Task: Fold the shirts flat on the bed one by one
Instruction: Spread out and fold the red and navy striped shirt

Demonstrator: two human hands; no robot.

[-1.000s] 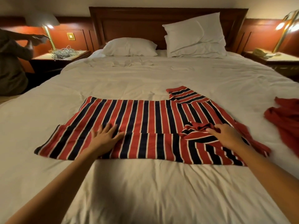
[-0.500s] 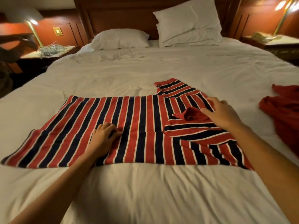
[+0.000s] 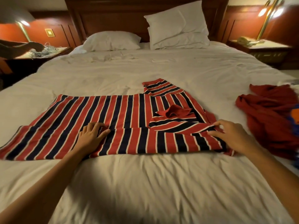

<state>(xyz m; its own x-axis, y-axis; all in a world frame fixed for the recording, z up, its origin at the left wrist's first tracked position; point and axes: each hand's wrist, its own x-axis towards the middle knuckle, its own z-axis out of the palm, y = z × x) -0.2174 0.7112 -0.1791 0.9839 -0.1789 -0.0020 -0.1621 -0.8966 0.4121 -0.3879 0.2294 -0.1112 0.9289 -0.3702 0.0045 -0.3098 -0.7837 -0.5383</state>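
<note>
Two hands work one striped shirt [image 3: 113, 120], which lies spread across the middle of the bed [image 3: 161, 183]. The left hand [image 3: 92, 136] rests flat on the cloth, fingers [image 3: 103, 132] extended and gripping nothing. The right hand [image 3: 233, 136] pinches the folded-in sleeve's edge at the shirt's right side between thumb and fingers [image 3: 213, 125]. To fold well, the left palm should probably anchor the body while the right draws the sleeve straight, keeping edges parallel. The shirt shows red, navy and white stripes; its red collar [image 3: 173, 111] stands puckered, and the far sleeve [image 3: 160, 87] lies unfolded. A plain red garment [image 3: 267, 113] waits to the right, apart.
</note>
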